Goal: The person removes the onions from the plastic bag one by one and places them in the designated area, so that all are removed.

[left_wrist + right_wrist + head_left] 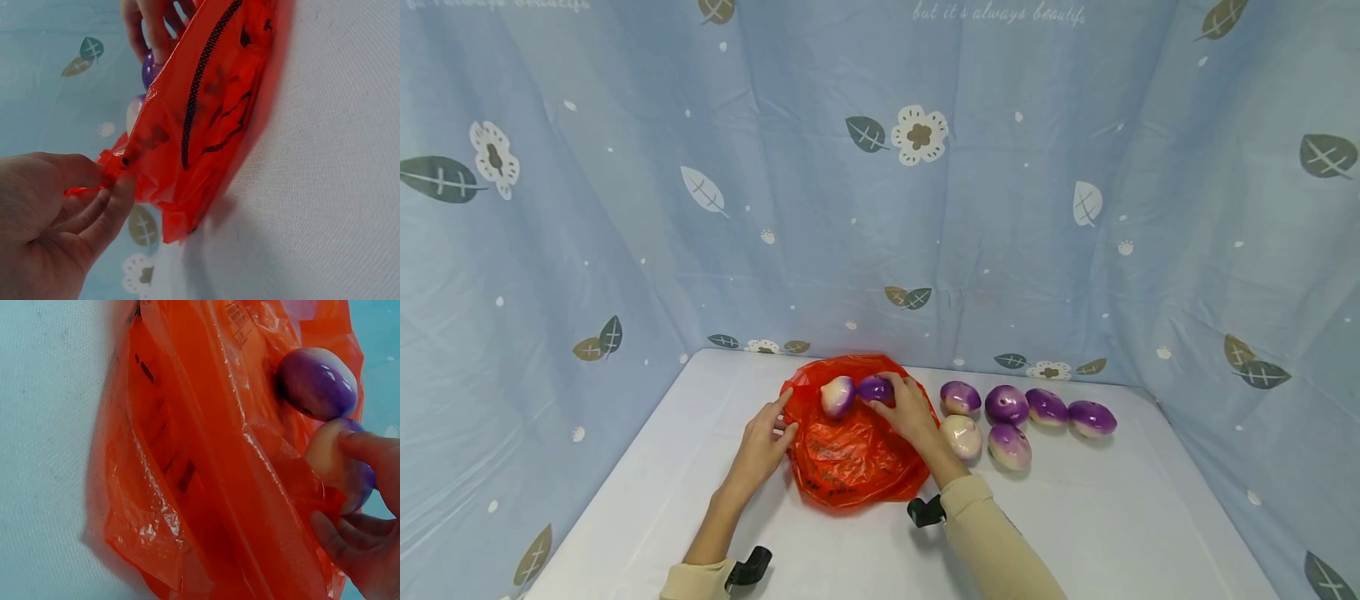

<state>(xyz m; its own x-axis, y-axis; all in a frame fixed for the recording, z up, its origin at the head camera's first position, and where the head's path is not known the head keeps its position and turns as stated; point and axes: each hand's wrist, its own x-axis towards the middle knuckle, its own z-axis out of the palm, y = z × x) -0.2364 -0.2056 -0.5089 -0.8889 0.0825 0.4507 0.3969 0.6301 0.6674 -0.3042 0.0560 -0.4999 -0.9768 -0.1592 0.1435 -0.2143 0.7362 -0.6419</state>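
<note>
A red plastic bag [850, 462] lies spread with its mouth open on the white table. My left hand [757, 448] pinches its left edge between thumb and fingers, plainer in the left wrist view. Just inside the bag's far part sits a white-and-purple turnip [837, 397]. Beside it, my right hand [912, 410] grips a second turnip [872, 389]; the right wrist view shows the thumb across the held turnip [328, 453] and the two turnips side by side, touching. Dark print marks the bag's near side.
To the right of the bag, several more turnips [1006, 405] lie close together on the table [1097, 508], among them a mostly white one [961, 437] near my right forearm. A blue patterned curtain [820, 225] hangs behind and along both sides.
</note>
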